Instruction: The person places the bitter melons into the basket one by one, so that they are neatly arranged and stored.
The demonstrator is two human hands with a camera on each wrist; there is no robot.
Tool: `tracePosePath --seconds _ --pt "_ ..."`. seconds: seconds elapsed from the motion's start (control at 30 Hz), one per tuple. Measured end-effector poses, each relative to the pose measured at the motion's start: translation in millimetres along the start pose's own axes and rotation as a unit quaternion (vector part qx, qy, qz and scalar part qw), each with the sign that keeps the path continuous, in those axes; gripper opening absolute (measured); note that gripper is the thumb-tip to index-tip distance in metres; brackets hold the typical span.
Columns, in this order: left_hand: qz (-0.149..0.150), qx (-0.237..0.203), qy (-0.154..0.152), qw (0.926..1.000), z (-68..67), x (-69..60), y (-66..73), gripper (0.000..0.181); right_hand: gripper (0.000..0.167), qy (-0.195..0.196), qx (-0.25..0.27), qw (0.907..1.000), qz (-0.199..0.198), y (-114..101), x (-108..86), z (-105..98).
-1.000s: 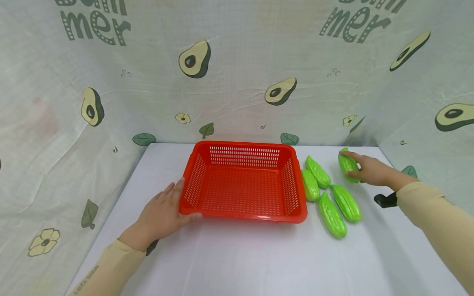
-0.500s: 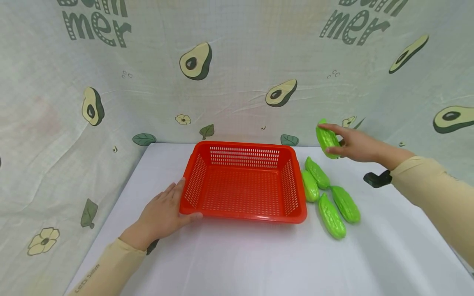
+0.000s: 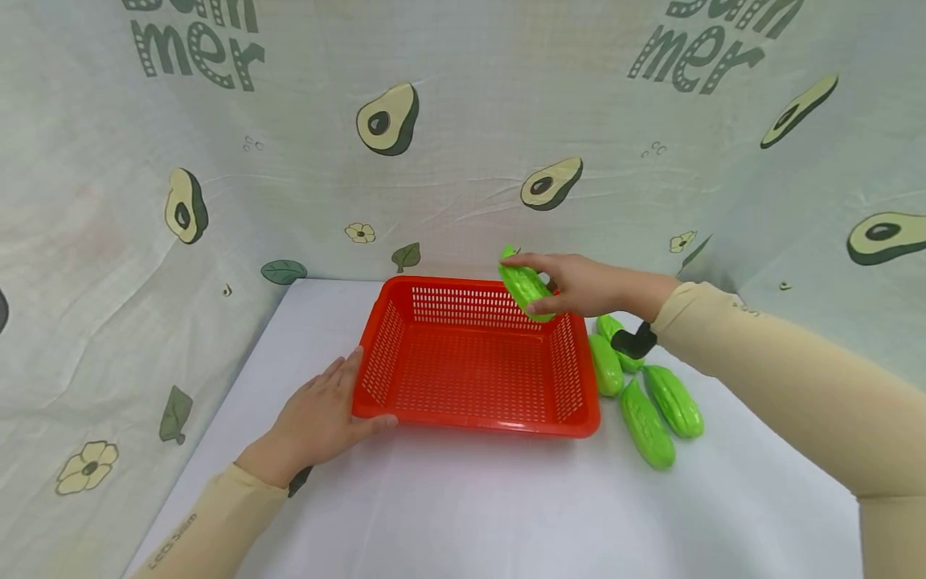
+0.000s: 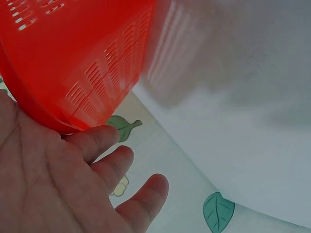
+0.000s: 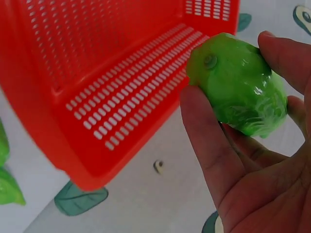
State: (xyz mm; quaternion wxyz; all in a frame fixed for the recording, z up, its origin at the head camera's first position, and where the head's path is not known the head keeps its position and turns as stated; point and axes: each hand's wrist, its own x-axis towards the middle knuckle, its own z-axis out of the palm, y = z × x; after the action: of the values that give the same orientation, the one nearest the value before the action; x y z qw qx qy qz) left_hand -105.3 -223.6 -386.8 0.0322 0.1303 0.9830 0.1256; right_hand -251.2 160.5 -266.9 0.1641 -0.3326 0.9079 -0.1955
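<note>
My right hand (image 3: 586,285) pinches a bright green, ridged bitter melon (image 3: 526,287) between thumb and fingers, in the air over the back right rim of a red plastic basket (image 3: 477,422). In the right wrist view, the bitter melon (image 5: 238,82) shows its blunt end and shiny skin, beside the slotted basket wall (image 5: 121,107). With fingers extended, my left hand (image 3: 311,422) rests against the basket's left front corner, its thumb along the front rim. The left wrist view has the left hand (image 4: 73,170) touching the basket's outside (image 4: 73,58). The visible basket floor bears nothing.
Several more bitter melons (image 3: 647,426) lie on the white tabletop (image 3: 463,507) just right of the basket, one partly behind the right wrist strap (image 3: 633,341). An avocado-printed cloth (image 3: 463,121) hangs behind and at both sides of the table.
My right hand has lifted the bitter melon off the table at the right and carried it leftward, up and over to the basket's back rim. Left hand and basket stay put.
</note>
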Motion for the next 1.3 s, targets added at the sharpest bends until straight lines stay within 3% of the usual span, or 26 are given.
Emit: tracePosePath --seconds 0.23,0.63,0.97,1.3 --pt "0.000 0.000 -0.003 1.0000 2.8 1.5 0.0 0.125 0.079 -0.045 -0.015 0.9989 -0.009 -27 38.4 25" --pt "-0.004 -0.002 -0.007 1.0000 -1.1 -1.8 0.4 0.123 0.085 -0.112 0.086 0.9898 -0.018 -48 94.8 73" --pt "0.005 0.000 -0.006 1.0000 5.1 -0.8 -4.0 0.123 0.089 -0.142 0.082 0.9863 -0.013 -48 123.6 106" --pt "0.005 0.004 -0.002 1.0000 4.4 -0.7 -3.4 0.124 0.087 -0.133 0.089 0.9869 0.020 -54 141.7 128"
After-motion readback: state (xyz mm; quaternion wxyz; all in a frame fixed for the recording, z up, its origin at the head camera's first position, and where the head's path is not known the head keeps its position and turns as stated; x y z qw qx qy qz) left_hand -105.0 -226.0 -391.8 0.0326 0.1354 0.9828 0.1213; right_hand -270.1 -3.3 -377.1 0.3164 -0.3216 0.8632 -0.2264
